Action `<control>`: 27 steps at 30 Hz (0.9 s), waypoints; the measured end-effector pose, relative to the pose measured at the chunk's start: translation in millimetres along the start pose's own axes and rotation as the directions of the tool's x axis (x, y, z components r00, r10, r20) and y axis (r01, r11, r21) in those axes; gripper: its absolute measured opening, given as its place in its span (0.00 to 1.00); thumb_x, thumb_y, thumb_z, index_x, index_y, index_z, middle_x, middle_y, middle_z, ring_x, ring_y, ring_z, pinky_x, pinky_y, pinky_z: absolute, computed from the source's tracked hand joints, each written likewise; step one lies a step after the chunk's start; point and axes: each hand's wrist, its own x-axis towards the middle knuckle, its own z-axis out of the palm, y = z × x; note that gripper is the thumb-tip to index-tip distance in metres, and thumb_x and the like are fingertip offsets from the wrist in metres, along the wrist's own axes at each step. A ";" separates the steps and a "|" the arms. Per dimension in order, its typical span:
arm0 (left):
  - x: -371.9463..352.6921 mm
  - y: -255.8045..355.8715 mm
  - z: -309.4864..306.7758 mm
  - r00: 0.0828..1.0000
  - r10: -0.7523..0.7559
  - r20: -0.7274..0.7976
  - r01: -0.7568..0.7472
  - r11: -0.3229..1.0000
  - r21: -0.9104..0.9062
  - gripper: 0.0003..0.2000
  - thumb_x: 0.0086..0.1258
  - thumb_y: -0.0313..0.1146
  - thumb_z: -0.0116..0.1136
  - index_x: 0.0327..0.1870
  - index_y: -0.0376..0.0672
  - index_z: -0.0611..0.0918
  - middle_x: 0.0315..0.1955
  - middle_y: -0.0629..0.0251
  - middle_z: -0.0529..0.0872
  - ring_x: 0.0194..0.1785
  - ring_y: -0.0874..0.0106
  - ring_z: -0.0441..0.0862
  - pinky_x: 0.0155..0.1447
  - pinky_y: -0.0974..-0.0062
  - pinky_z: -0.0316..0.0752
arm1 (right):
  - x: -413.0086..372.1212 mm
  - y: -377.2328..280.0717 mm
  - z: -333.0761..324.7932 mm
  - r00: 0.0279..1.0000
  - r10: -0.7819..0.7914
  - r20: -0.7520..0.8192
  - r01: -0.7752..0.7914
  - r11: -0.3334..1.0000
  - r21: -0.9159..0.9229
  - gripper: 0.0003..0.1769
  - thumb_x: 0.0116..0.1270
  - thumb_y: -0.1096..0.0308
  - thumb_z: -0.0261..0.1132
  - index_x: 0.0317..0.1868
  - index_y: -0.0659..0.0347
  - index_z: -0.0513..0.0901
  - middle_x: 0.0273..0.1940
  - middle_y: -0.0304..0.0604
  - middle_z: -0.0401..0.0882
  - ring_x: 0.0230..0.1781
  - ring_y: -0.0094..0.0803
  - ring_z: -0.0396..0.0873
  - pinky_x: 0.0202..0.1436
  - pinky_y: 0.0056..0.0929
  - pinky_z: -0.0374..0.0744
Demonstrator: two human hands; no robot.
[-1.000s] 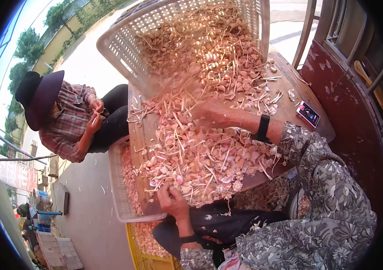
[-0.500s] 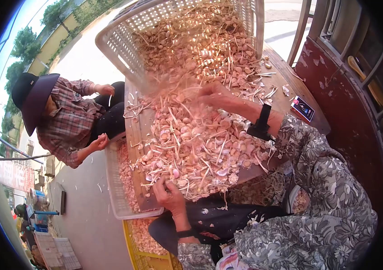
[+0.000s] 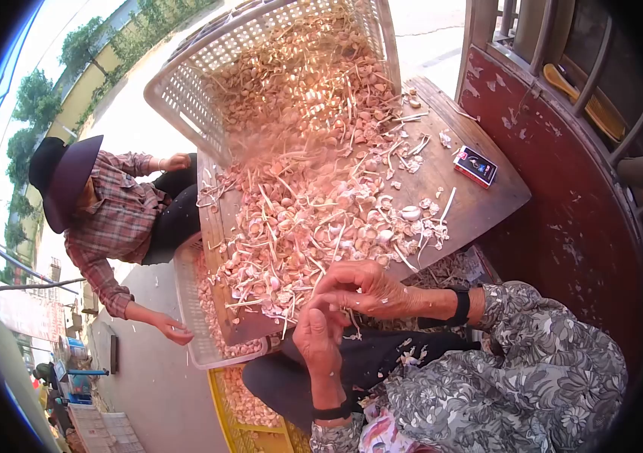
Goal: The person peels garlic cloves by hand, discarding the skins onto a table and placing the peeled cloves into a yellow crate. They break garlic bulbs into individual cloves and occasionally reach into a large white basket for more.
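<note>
My right hand point(image 3: 363, 288) and my left hand point(image 3: 321, 341) meet at the near edge of the board, above my dark-clad lap. Fingers of both are closed in a pinch, tips almost touching. Whatever lies between them is too small or hidden to make out. Just beyond the hands spreads a heap of garlic cloves point(image 3: 291, 219) mixed with dry stems and papery skins. The heap lies on a wooden board point(image 3: 472, 200) and runs back into a tipped white plastic crate point(image 3: 185, 98).
A small dark box point(image 3: 475, 166) lies on the board's right. Below the board's left edge stand a pale crate point(image 3: 185, 302) and a yellow crate point(image 3: 223, 400), both holding cloves. Across sits a person in a plaid shirt point(image 3: 121, 215). A red panel point(image 3: 548, 181) borders the right.
My right hand has come back from the heap toward my left hand. My left hand has shifted slightly right and down. The other person's near hand has lowered toward the pale crate.
</note>
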 end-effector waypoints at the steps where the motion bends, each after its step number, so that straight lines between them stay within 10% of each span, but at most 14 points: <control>1: -4.0 -1.0 8.1 0.998 -0.048 0.040 0.052 0.995 -0.087 0.16 0.71 0.41 0.49 0.44 0.35 0.77 0.24 0.66 0.79 0.19 0.84 0.69 0.19 0.89 0.58 | -4.3 3.0 3.3 0.997 -0.078 -0.014 0.077 0.996 -0.034 0.07 0.60 0.73 0.63 0.39 0.64 0.79 0.30 0.41 0.76 0.31 0.30 0.77 0.32 0.25 0.73; 10: -30.3 -14.1 12.5 0.952 -0.297 0.081 0.308 0.911 -0.273 0.09 0.68 0.35 0.54 0.37 0.36 0.77 0.22 0.66 0.78 0.14 0.83 0.67 0.15 0.89 0.58 | -39.7 -7.7 -10.6 0.961 -0.219 0.167 0.273 0.830 -0.487 0.09 0.57 0.68 0.63 0.34 0.62 0.74 0.28 0.45 0.71 0.30 0.44 0.77 0.29 0.35 0.75; 23: -46.4 -28.1 1.7 0.913 -0.385 0.131 0.405 0.831 -0.381 0.07 0.68 0.31 0.54 0.36 0.36 0.77 0.20 0.67 0.77 0.13 0.85 0.66 0.18 0.89 0.63 | -45.4 -8.4 -21.1 0.860 -0.045 0.509 0.297 0.854 -0.427 0.11 0.58 0.65 0.63 0.29 0.63 0.71 0.24 0.49 0.72 0.27 0.48 0.75 0.28 0.40 0.72; 27: -42.2 -26.4 -2.3 0.917 -0.392 0.068 0.382 0.820 -0.427 0.05 0.68 0.30 0.53 0.35 0.37 0.76 0.21 0.65 0.77 0.14 0.84 0.67 0.17 0.88 0.63 | -17.2 -39.5 -39.0 0.601 0.408 0.688 0.192 0.761 -0.619 0.20 0.64 0.54 0.57 0.24 0.64 0.74 0.24 0.50 0.75 0.28 0.50 0.76 0.30 0.43 0.72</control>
